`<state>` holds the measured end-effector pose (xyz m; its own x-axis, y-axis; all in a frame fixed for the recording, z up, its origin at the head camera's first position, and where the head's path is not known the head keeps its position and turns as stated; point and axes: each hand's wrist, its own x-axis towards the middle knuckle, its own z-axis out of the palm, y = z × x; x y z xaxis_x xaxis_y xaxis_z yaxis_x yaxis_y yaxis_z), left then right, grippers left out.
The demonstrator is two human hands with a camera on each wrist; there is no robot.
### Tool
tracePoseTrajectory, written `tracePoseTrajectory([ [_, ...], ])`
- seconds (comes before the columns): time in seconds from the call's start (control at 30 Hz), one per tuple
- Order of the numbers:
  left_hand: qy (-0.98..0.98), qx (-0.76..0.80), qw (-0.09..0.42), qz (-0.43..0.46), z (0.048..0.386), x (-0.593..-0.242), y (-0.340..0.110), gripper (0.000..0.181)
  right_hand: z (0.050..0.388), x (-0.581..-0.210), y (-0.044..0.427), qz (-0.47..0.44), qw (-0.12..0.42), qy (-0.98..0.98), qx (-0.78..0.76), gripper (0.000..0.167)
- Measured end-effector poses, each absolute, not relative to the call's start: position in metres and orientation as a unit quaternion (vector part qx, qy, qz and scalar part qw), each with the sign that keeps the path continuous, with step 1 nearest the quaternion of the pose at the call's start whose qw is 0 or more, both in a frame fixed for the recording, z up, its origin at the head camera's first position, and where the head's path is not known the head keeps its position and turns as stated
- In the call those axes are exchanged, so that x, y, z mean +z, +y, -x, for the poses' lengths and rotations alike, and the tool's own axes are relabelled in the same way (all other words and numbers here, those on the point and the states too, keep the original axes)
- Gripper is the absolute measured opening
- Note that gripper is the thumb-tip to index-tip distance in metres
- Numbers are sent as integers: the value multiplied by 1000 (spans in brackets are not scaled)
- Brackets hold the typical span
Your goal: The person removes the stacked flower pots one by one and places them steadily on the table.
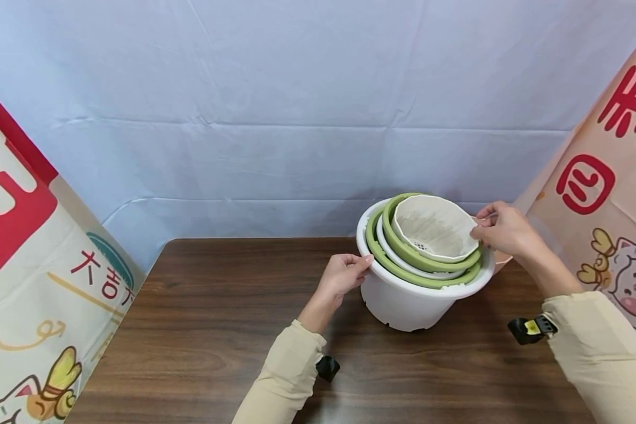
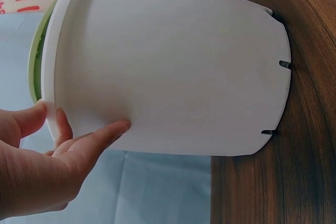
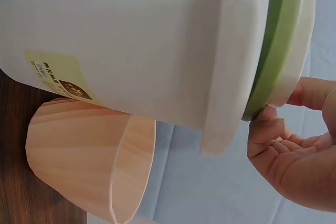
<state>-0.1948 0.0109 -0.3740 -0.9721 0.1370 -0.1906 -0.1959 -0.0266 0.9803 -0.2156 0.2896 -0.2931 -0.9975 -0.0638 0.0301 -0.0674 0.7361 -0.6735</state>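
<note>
A large white pot (image 1: 403, 303) stands on the table with several smaller pots nested inside, green and white by turns. On top sits a small cream faceted pot (image 1: 434, 227), tilted within a green pot (image 1: 403, 250). The left hand (image 1: 341, 277) pinches the large pot's rim at its left; in the left wrist view, the thumb of the left hand (image 2: 58, 156) is at the rim and a finger touches the outer wall. At the right, the right hand (image 1: 503, 229) pinches the cream pot's rim, also visible in the right wrist view, where the right hand (image 3: 294, 145) touches the rim.
A peach-coloured ribbed pot (image 3: 79, 150) stands beside the large pot, mostly hidden behind it in the head view. The brown wooden table (image 1: 206, 330) meets a pale cloth backdrop (image 1: 275, 165). Printed banners (image 1: 604, 235) hang at both sides.
</note>
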Motion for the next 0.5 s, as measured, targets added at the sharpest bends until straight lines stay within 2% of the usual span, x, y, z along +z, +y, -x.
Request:
tracePoseTrajectory([
  [0.5,693,711,116,20,194,-373,11,25,215,-287,290,-28,-12,-926,376,41],
])
